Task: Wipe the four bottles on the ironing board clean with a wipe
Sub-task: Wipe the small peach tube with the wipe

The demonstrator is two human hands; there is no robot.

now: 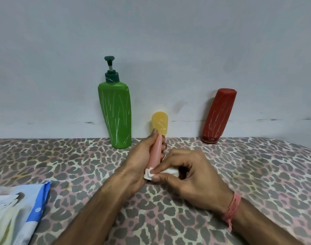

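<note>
My left hand (142, 156) grips a slim pink bottle (155, 151), holding it above the leopard-print ironing board (248, 174). My right hand (190, 175) pinches a white wipe (150, 173) against the bottle's lower end. A tall green pump bottle (115, 114) stands at the wall, streaked with white marks. A small yellow bottle (160, 123) stands behind my left hand, partly hidden by it. A red bottle (218, 116) stands cap-down at the right, leaning against the wall, also streaked.
A blue and white pack of wipes (18, 213) lies at the board's front left corner. A pale wall (151, 41) rises right behind the bottles. A pink thread band (232, 209) circles my right wrist.
</note>
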